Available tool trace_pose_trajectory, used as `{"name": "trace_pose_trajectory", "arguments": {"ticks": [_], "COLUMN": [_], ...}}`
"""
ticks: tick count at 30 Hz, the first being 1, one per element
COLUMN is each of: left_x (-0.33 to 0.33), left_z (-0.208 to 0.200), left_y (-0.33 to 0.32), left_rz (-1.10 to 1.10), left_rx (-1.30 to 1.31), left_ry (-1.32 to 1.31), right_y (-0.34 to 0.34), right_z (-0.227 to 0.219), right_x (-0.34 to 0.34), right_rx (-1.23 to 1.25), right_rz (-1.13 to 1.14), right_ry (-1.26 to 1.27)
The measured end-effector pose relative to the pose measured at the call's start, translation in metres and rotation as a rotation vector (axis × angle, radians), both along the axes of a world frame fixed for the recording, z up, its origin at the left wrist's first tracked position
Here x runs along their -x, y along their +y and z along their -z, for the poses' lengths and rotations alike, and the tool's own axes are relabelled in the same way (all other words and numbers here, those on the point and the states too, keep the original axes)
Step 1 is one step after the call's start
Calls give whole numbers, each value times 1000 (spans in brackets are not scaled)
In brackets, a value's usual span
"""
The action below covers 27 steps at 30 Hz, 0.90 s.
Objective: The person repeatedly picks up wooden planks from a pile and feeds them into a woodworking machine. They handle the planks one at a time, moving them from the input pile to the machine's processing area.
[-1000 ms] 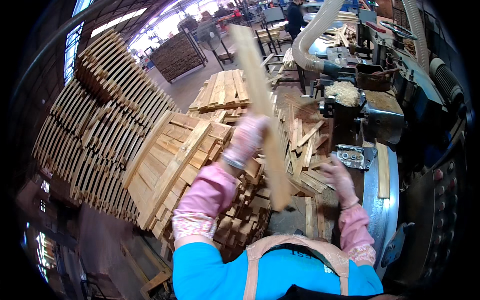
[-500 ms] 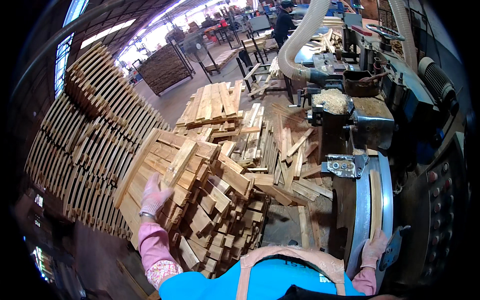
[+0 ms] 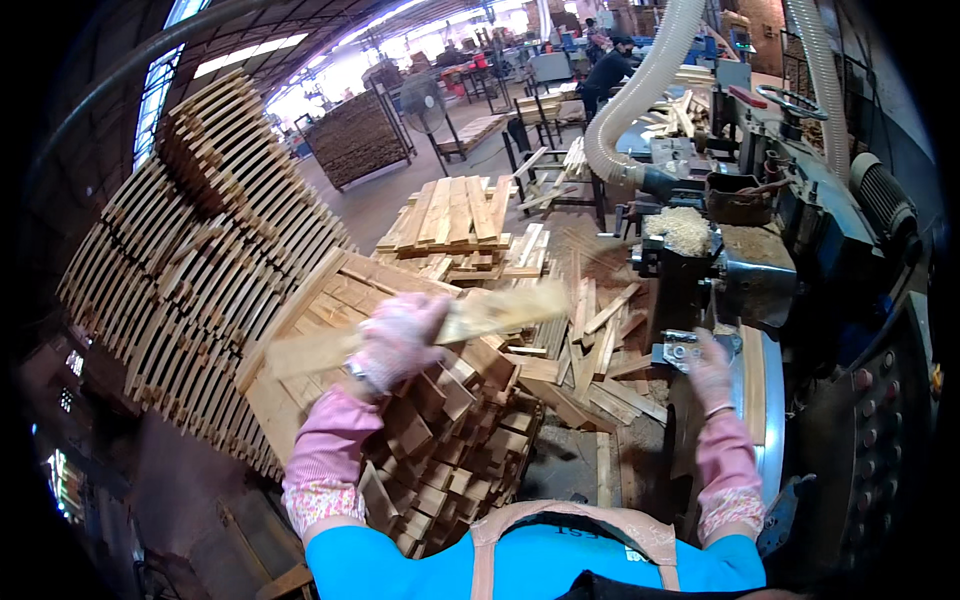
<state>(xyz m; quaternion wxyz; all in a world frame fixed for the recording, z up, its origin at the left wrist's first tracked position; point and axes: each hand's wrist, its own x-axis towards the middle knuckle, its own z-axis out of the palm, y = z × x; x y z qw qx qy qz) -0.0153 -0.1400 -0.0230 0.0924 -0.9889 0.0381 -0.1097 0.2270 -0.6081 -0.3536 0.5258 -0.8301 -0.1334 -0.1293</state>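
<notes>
Pale wooden flat board (image 3: 505, 312), centre-left of frame | clasped mid-length in pale-gloved left hand (image 3: 398, 338) | pale-gloved right hand (image 3: 712, 378), centre-right, grip too blurred to judge | likely light, stiff, splintery; best held near midpoint for balance

Far left, a tall stack of curved light-brown wooden slats (image 3: 150, 280). Beside it, a big pile of flat tan wooden boards (image 3: 310, 320). Over that, in the left hand (image 3: 400, 335), a long pale wooden board (image 3: 510, 308). Behind, a lower pile of tan wooden planks (image 3: 455, 210). To the right, on a curved silver metal table (image 3: 774, 410), a narrow tan wooden strip (image 3: 753, 385).
</notes>
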Motion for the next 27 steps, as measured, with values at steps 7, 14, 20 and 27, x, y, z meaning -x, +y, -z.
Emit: {"name": "trace_pose_trajectory", "arguments": {"ticks": [7, 14, 20, 27], "left_x": [-96, -112, -119, -113], "left_z": [71, 102, 112, 65], "left_y": [-172, -241, -169, -70], "left_rz": [773, 1027, 694, 455], "left_rx": [-185, 112, 101, 74], "left_ry": [232, 184, 327, 39], "right_y": [27, -104, -128, -141], "right_z": [-105, -42, -17, 63], "right_x": [164, 345, 371, 170], "right_rx": [444, 568, 727, 708], "right_rz": [-241, 345, 766, 907], "right_ry": [-367, 202, 568, -36]}}
